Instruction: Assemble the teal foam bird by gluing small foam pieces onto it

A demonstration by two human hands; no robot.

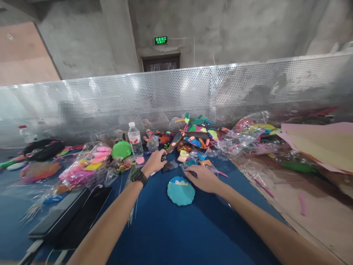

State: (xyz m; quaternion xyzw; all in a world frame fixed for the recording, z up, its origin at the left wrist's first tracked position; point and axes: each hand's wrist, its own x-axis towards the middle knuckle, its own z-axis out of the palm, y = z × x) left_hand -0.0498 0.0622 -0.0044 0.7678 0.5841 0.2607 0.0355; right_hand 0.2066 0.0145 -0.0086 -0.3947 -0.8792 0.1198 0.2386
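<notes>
The blue disc (181, 194) lay just to the near left of the loosely curled right hand (203, 178), its pinch unclear to me, while the farther left hand (154, 162) gripped a small black lump (163, 158).

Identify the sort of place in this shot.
Probably a craft workroom in a bare or unfinished building: bright clay-like pieces and plastic bags crowd a blue table, with raw concrete walls and a green EXIT sign behind.
</notes>
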